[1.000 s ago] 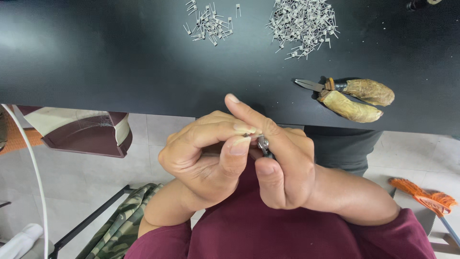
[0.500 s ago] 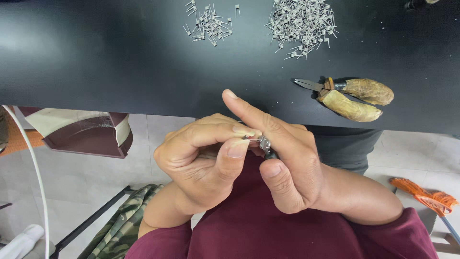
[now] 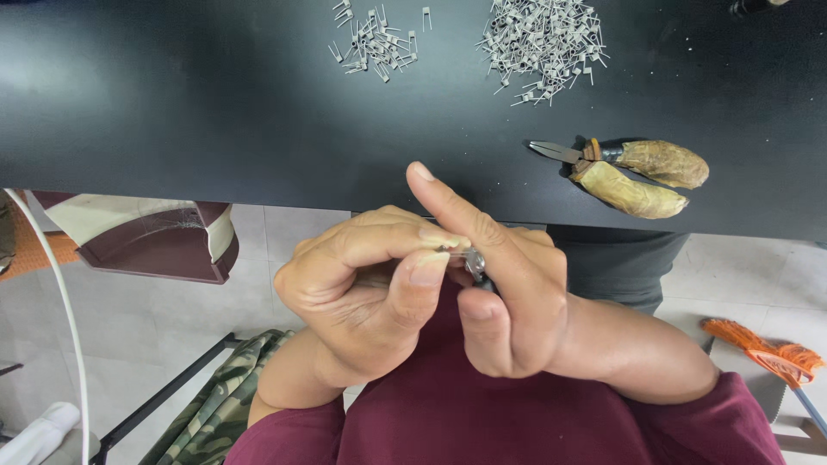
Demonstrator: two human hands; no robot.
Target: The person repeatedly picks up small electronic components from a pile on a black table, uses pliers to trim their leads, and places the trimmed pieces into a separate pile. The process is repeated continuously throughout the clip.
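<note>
While small wire piece (image 3: 454, 251) is pinched in left hand (image 3: 362, 284) grip below table (image 3: 215, 112) edge, right hand (image 3: 508, 301) is closed on small tool (image 3: 476, 263); two piles (image 3: 544, 43) seen on table; pliers (image 3: 624, 176) unused; share done: cannot tell.

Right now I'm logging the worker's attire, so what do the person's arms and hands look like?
Both hands, left hand and right hand, are bare: no gloves, rings or watch visible. Maroon sleeves are pushed up, leaving the forearms uncovered. No markings show.
</note>
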